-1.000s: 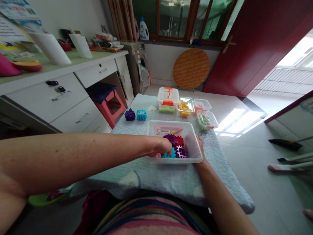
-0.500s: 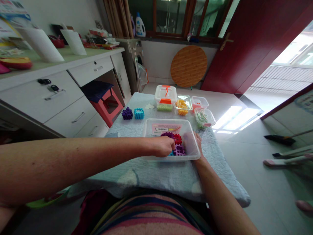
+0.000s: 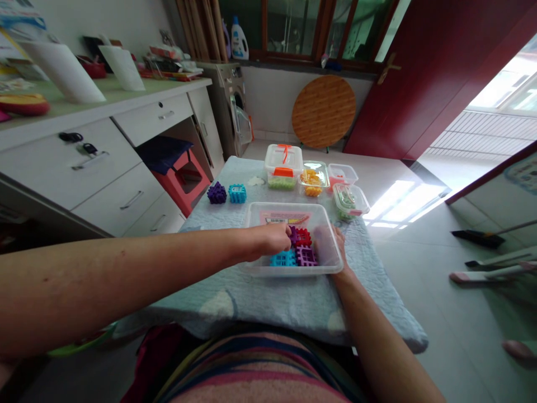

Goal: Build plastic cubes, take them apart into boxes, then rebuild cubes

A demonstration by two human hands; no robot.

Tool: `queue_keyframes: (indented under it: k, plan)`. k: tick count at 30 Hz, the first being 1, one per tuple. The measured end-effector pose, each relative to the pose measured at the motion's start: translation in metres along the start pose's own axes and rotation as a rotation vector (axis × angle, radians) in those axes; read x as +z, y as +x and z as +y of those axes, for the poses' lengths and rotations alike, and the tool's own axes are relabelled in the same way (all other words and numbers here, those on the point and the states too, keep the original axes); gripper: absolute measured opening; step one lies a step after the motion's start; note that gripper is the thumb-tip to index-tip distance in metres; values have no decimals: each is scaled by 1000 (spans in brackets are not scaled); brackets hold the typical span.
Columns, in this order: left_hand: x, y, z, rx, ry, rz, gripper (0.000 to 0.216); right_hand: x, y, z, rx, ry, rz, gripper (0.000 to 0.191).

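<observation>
Since the frame half a second earlier, the person's left hand (image 3: pixel 273 238) has shifted up and leftward inside the clear bin (image 3: pixel 293 271), uncovering the cyan block (image 3: pixel 283 259) it had largely hidden. Its fingers are curled, the tips at the rear purple block (image 3: pixel 293 236); whether they pinch that block or merely touch it, one cannot tell. Near the frame's centre, four blocks sit together in the bin: the rear purple block beside the red block (image 3: pixel 304 237), with the cyan block and the front purple block (image 3: pixel 306 256) below them. The right hand (image 3: pixel 339 246) lies against the bin's right side; how tightly its fingers press is hidden.

Beyond the bin's upper left corner, a dark purple block (image 3: pixel 217 193) and a light blue block (image 3: pixel 238 193) rest near each other on the pale blue cloth (image 3: pixel 260 302). Above and to the right of the bin stand a box with orange latches (image 3: pixel 274 160), a container of orange pieces (image 3: pixel 311 180), a container with red contents (image 3: pixel 342 175) and one with green contents (image 3: pixel 351 201). Farther out, a pink stool (image 3: pixel 184 179) stands left of centre, and a round wooden tabletop (image 3: pixel 324 109) leans at the top.
</observation>
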State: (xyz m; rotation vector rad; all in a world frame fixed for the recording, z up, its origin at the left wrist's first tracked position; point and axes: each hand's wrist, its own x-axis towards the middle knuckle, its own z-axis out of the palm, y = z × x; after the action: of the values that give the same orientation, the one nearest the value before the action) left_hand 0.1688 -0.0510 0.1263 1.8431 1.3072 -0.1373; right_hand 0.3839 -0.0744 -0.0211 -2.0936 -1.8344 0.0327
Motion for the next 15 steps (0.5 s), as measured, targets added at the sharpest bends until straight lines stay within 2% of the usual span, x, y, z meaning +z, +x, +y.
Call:
queue_keyframes:
  k: [2, 5, 8, 10, 15]
  plan:
    - [1, -2, 0, -124, -144, -32, 45, -1, 0, 0, -13, 13, 7, 19]
    - [2, -8, 4, -254, -356, -147, 40, -2, 0, 0, -8, 34, 2, 20]
    - [2, -12, 10, -302, -513, -245, 23, -1, -1, 1, 2, 56, 14, 22]
    - [1, -12, 11, -329, -568, -268, 17, 1, -1, 1, -5, 61, 32, 22]
    - [-2, -8, 8, -318, -605, -257, 28, 2, -1, 2, -23, 70, 64, 20]
